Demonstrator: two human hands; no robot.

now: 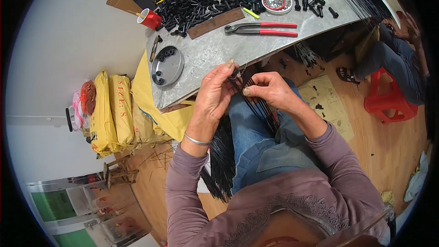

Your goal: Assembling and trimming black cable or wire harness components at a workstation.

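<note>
Above my lap, at the table's front edge, both hands work on a bunch of thin black ribs (259, 105) that look like umbrella ribs. My left hand (213, 92) is closed, its thumb and fingers pinching the small dark hub (235, 74) at the upper end. Beside it, my right hand (276, 92) pinches the ribs just below that end between thumb and fingers. A fine wire (246, 65) sticks up between the hands. The ribs' lower ends hang over my jeans. How the ribs join the hub is partly hidden by my fingers.
On the grey table (206, 50) lie red-handled pincers (263, 29), a round metal dish (175, 70), a red cup (152, 20) and heaped black plastic parts (201, 0). More black ribs (219, 155) stand by my leg. Another person (388, 59) sits right, near a red stool (388, 103).
</note>
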